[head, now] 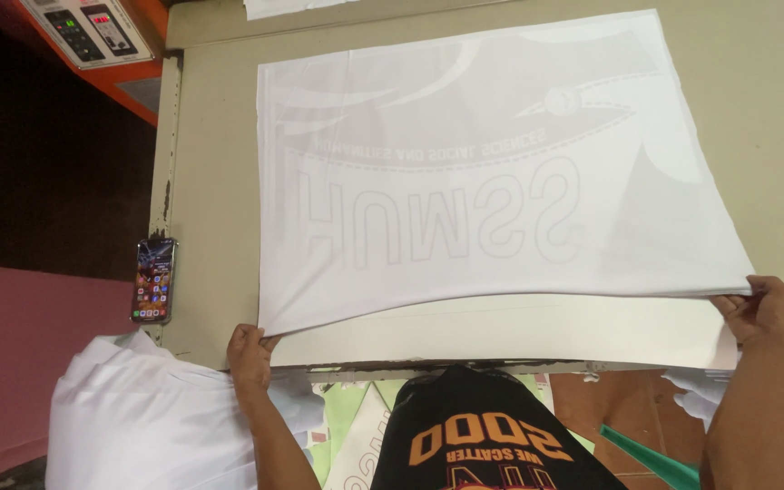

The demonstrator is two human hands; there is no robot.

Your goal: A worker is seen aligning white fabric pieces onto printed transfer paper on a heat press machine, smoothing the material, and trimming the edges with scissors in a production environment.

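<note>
Head view: a white fabric panel with a faint mirrored print is spread flat on the beige worktop.
Left hand: grip pinched on the panel's near left corner.
Right hand: grip pinched on the near right corner.
Underneath: a pale sheet is seen.
Around: a smartphone is laid at the left edge, with a white cloth pile below it.

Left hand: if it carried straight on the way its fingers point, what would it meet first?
The left hand pinches the near-left corner of the white printed sheet; pointing up-right, it would likely slide straight over that sheet.
</note>
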